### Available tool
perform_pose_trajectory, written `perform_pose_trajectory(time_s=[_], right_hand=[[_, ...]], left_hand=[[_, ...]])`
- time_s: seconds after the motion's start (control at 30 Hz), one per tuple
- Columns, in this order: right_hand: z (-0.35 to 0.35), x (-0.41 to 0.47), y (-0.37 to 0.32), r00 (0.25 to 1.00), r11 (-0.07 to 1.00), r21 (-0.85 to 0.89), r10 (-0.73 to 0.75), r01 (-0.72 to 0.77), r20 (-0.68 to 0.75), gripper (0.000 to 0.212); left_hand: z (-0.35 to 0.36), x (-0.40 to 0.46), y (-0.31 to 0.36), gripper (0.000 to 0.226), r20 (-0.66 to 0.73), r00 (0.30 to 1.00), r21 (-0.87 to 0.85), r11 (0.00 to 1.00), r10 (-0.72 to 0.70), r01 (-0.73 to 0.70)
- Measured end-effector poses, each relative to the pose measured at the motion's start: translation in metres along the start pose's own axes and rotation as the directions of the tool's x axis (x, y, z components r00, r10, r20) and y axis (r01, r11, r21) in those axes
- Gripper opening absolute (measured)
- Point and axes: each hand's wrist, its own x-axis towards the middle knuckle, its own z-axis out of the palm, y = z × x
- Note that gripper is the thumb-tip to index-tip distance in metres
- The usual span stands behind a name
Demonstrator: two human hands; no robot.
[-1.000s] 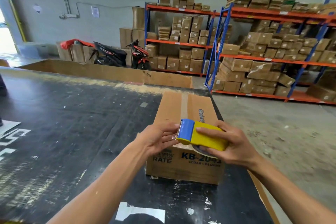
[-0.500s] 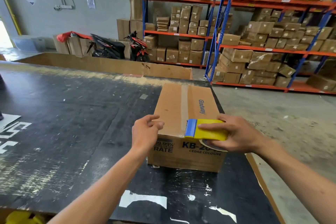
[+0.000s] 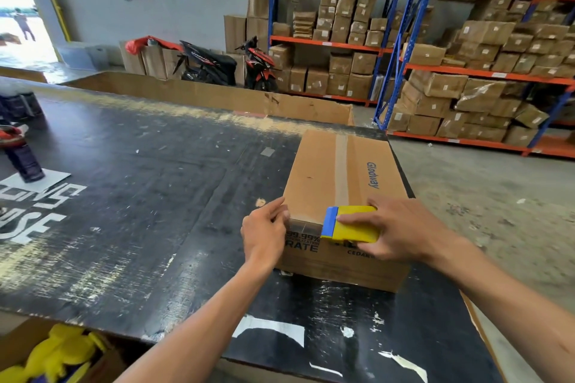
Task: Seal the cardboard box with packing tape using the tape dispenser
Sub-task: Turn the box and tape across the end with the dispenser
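A brown cardboard box (image 3: 317,177) lies on the black table (image 3: 130,196), with a strip of clear tape (image 3: 341,165) running along its top seam. My right hand (image 3: 401,230) grips a yellow and blue tape dispenser (image 3: 351,224) at the box's near top edge. A short band of tape stretches left from the dispenser along that edge. My left hand (image 3: 264,233) presses the box's near left corner, fingers on the tape's end.
A dark can (image 3: 26,162) and other bottles stand at the table's far left. Yellow items (image 3: 59,354) sit in a carton below the near edge. A large open carton (image 3: 217,96), a motorbike (image 3: 214,65) and orange racks (image 3: 485,71) of boxes lie beyond.
My left hand moved from the dispenser's blade to the box's near left corner. The dispenser dropped onto the near top edge, and tape now spans between both hands.
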Motion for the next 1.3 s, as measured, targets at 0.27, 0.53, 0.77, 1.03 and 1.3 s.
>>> perform_pose_trajectory(time_s=[0.27,0.53,0.77,1.03,1.3], right_hand=[[-0.007,0.004,-0.005,0.997,0.998,-0.024,0.054,-0.053,0.055,0.053],[-0.010,0.007,-0.005,0.992,0.997,-0.010,0.073,-0.072,0.104,0.055],[-0.013,0.011,-0.006,0.985,0.996,-0.016,0.085,-0.083,0.151,0.056],[-0.010,0.013,-0.009,0.985,0.995,-0.062,0.084,-0.076,0.148,0.056],[-0.013,0.014,-0.008,0.989,0.995,-0.092,0.053,-0.040,0.142,0.055]], left_hand=[[-0.007,0.011,-0.010,0.069,0.063,0.993,0.042,0.994,0.102,-0.104],[-0.018,0.040,-0.016,0.053,0.486,0.297,0.327,0.145,0.822,-0.934],[0.010,0.068,-0.011,0.063,0.830,0.177,0.191,0.030,0.529,-0.981],[0.012,0.076,-0.024,0.071,0.835,0.210,0.182,0.105,0.508,-0.978],[0.011,0.072,-0.023,0.072,0.832,0.245,0.251,0.056,0.498,-0.966]])
